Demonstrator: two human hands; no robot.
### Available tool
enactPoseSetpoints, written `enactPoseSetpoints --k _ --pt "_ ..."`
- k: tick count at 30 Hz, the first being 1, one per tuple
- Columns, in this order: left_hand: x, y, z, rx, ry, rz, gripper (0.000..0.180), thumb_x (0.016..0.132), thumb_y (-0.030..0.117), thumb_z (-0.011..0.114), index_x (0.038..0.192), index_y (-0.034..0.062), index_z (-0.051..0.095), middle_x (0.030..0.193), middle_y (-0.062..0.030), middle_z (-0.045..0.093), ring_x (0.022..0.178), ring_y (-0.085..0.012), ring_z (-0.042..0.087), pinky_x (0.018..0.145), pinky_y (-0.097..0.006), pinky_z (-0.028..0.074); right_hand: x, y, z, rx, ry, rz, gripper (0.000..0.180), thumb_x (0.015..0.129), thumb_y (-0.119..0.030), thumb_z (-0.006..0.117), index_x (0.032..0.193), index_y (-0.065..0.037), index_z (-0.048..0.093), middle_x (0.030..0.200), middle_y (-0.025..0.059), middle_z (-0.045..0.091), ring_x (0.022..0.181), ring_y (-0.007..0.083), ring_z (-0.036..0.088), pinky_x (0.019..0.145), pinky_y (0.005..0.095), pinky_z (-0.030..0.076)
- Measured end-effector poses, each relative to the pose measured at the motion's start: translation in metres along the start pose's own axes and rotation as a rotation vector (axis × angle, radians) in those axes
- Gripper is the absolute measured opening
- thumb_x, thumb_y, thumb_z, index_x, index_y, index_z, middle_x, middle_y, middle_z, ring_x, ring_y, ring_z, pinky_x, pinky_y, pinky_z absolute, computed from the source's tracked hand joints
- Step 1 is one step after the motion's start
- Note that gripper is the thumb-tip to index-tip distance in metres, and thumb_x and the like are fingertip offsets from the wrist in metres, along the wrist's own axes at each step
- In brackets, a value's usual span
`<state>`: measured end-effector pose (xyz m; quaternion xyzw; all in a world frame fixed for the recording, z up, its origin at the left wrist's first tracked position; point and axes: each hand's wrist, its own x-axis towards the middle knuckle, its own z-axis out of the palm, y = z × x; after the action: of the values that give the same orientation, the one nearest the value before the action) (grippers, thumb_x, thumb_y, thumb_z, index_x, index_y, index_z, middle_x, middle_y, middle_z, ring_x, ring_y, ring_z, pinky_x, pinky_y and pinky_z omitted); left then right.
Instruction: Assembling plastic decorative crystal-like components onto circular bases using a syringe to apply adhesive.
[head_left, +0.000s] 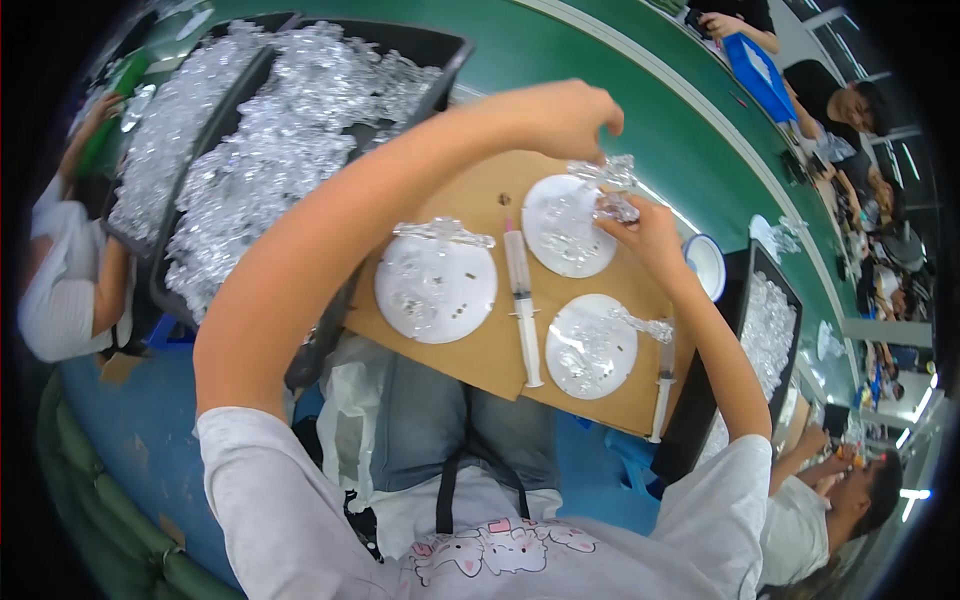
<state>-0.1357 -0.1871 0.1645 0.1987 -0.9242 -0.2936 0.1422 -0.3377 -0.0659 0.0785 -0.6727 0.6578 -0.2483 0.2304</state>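
Observation:
My left hand (575,120) reaches across to the far side of the cardboard, its fingers bent down and closed at a clear plastic piece (610,168). Just nearer, my right hand (648,235) pinches another clear plastic piece (617,207) between thumb and fingers. Both are over the edge of the far white disc (560,255), which carries more clear pieces. A second white disc (465,300) with clear parts lies to the left, and a third white disc (570,375) lies nearer me. Between them rests a large syringe (524,320); a smaller syringe (663,395) is at the right.
Black bins heaped with clear plastic parts (290,120) stand at the left; another black bin (775,270) is at the right. Beside my right forearm sits a blue-rimmed round container (706,268). Cardboard (470,375) covers the work spot on the green table (560,60). Other people work around.

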Motion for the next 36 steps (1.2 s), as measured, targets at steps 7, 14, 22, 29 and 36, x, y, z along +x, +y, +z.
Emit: enactPoseSetpoints --k 7,14,22,29,36 --pt "-0.179 -0.043 -0.094 0.357 0.267 -0.446 0.024 0.074 0.009 0.064 0.098 0.0037 0.062 0.089 -0.009 0.063 0.08 -0.022 0.059 0.073 -0.033 0.047 -0.007 0.01 -0.043 -0.153 -0.059 -0.121 0.044 0.068 -0.008 0.068 0.111 -0.01 0.058 0.088 0.0069 0.063 0.075 0.0123 0.056 0.059 0.0264 0.043" --pt "-0.215 -0.081 -0.044 0.708 0.048 -0.427 0.045 0.064 0.016 0.075 0.104 0.0093 0.058 0.094 -0.0108 0.052 0.093 -0.0292 0.052 0.079 -0.038 0.044 -0.057 -0.037 -0.079 -0.118 0.025 -0.039 0.036 0.073 -0.005 0.062 0.109 -0.01 0.058 0.086 0.0009 0.064 0.072 0.0072 0.055 0.053 0.0202 0.038" --pt "-0.22 -0.076 -0.064 0.423 0.381 -0.309 0.039 0.068 0.019 0.074 0.099 0.0035 0.055 0.093 -0.0132 0.061 0.082 -0.0233 0.062 0.072 -0.033 0.049 -0.111 -0.082 -0.086 -0.082 0.101 -0.028 0.033 0.077 -0.007 0.061 0.11 -0.01 0.058 0.086 0.0006 0.065 0.072 0.0048 0.057 0.05 0.0177 0.036" --pt "-0.165 0.036 -0.046 -0.349 0.526 -0.373 0.037 0.07 0.024 0.076 0.085 -0.0013 0.054 0.075 -0.005 0.058 0.065 -0.0101 0.061 0.055 -0.022 0.046 -0.122 -0.119 -0.072 0.261 -0.001 -0.073 0.04 0.074 -0.006 0.065 0.113 -0.006 0.056 0.099 0.003 0.063 0.078 0.0062 0.057 0.056 0.0158 0.039" --pt "-0.074 0.115 0.013 -0.582 -0.062 0.338 0.034 0.071 0.019 0.073 0.094 -0.0038 0.061 0.079 -0.009 0.061 0.07 -0.0133 0.06 0.06 -0.024 0.048 -0.117 -0.136 -0.081 0.499 -0.261 -0.025 0.055 0.07 -0.009 0.073 0.12 -0.002 0.05 0.105 0.0035 0.059 0.083 0.0076 0.055 0.067 0.0193 0.044"
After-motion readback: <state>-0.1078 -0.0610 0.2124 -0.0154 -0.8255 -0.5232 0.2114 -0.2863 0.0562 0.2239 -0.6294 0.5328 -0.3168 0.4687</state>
